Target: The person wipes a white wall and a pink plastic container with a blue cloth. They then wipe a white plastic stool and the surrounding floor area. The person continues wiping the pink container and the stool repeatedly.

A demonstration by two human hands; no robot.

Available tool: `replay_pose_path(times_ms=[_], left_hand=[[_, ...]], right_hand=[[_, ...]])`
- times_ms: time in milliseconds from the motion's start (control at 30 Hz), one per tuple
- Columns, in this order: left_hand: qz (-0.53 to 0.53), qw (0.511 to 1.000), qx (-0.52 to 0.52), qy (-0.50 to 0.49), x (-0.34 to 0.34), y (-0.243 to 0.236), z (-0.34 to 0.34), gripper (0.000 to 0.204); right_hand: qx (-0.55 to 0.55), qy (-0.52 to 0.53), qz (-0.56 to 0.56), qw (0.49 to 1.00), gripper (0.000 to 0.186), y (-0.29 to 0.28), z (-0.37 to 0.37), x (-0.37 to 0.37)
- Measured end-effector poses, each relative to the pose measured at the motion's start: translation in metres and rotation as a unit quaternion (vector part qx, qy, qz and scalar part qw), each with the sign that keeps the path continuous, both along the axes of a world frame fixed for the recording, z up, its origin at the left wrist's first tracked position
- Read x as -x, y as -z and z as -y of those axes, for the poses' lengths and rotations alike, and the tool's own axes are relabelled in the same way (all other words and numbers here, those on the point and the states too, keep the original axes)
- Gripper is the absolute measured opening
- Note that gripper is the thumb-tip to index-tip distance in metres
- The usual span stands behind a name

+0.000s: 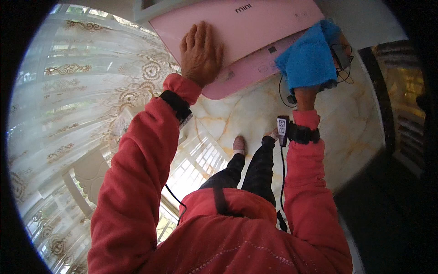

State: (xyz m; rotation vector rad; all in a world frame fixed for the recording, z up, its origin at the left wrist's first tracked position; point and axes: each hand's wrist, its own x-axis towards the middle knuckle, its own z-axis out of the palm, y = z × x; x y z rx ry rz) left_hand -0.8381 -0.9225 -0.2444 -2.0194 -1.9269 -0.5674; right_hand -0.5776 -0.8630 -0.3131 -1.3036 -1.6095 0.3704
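A glossy pink boxy appliance (255, 32) stands in front of me at the top of the view; which kind it is I cannot tell. My left hand (199, 51) lies flat on its upper pink surface, near the left edge, fingers stretched out. Over at the right end, a blue cloth (305, 57) covers my right hand, whose wrist (305, 98) comes out below it. The cloth hangs over the appliance's lower pink ledge (237, 82). Most of the right fingers are hidden by the cloth.
Sheer patterned curtains (82, 73) hang on the left, with a pale carved chair (91, 169) beside them. Thin black cables (349, 59) loop near the blue cloth. Marbled floor tiles (228, 112) reflect a barred window. A dark-framed piece (383, 91) stands at the right.
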Motion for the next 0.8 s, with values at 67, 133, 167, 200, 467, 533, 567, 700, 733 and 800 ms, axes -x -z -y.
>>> replay_pose_path(times_ms=[67,133,167,200,467,533,567,700,733,800], left_hand=[[0.001,1.000,-0.010,0.006,0.000,0.000,0.000,0.057],[0.004,1.000,-0.006,0.008,0.001,0.000,0.001,0.059],[0.006,1.000,-0.001,0.008,0.002,0.000,0.001,0.059],[0.003,1.000,0.001,0.012,0.003,0.000,0.002,0.060],[0.018,0.999,0.044,0.010,0.006,-0.005,0.002,0.059],[0.032,0.998,0.045,0.006,0.003,-0.008,0.003,0.058],[0.033,0.998,0.051,-0.003,0.001,-0.010,0.002,0.058],[0.045,0.998,0.050,-0.017,-0.003,-0.017,0.002,0.058],[0.045,0.998,0.050,-0.018,-0.003,-0.019,0.002,0.058],[0.049,0.997,0.053,-0.022,-0.004,-0.022,0.001,0.058]], right_hand=[[-0.008,-0.084,-0.019,0.996,0.035,-0.013,-0.002,-0.010],[-0.057,-0.165,0.042,0.984,0.030,-0.022,0.012,0.004],[-0.133,-0.191,0.044,0.971,0.024,-0.024,0.021,0.020],[-0.075,-0.227,0.026,0.971,0.024,-0.027,0.038,0.034],[-0.039,-0.319,0.112,0.940,0.017,-0.052,0.077,0.077],[-0.040,-0.251,0.159,0.954,0.017,-0.047,0.042,0.047],[-0.037,-0.212,0.183,0.959,0.017,-0.045,0.020,0.028],[-0.017,0.010,0.274,0.962,0.023,-0.047,-0.065,-0.045],[0.001,0.027,0.274,0.961,0.022,-0.049,-0.082,-0.055],[-0.061,0.001,0.285,0.957,0.022,-0.052,-0.099,-0.064]])
